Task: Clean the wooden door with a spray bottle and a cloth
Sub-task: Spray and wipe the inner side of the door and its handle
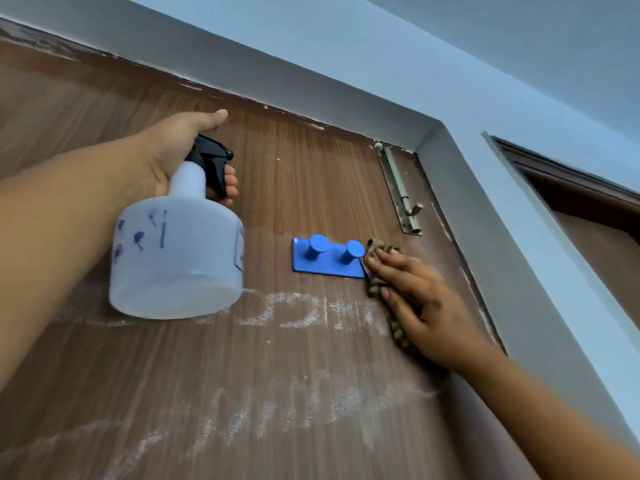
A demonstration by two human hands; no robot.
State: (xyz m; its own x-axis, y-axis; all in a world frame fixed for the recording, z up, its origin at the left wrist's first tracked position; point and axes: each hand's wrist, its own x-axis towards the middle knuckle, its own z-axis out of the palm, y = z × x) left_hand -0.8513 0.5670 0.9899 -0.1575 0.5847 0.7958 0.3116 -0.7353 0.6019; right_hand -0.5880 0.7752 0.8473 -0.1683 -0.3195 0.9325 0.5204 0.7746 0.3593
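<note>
The brown wooden door (298, 181) fills the view, seen from below, with white powdery streaks across its lower part. My left hand (180, 147) grips the neck and black trigger of a translucent white spray bottle (176, 258), held up near the door's top. My right hand (412, 296) presses a brown patterned cloth (375, 249) flat against the door, just right of a blue two-peg hook plate (329, 256). Most of the cloth is hidden under the hand.
A metal slide bolt (401, 192) is mounted at the door's upper right corner. The grey door frame (460, 188) runs along the top and right side. A second dark doorway (588, 216) lies to the right, beyond the light blue wall (450, 60).
</note>
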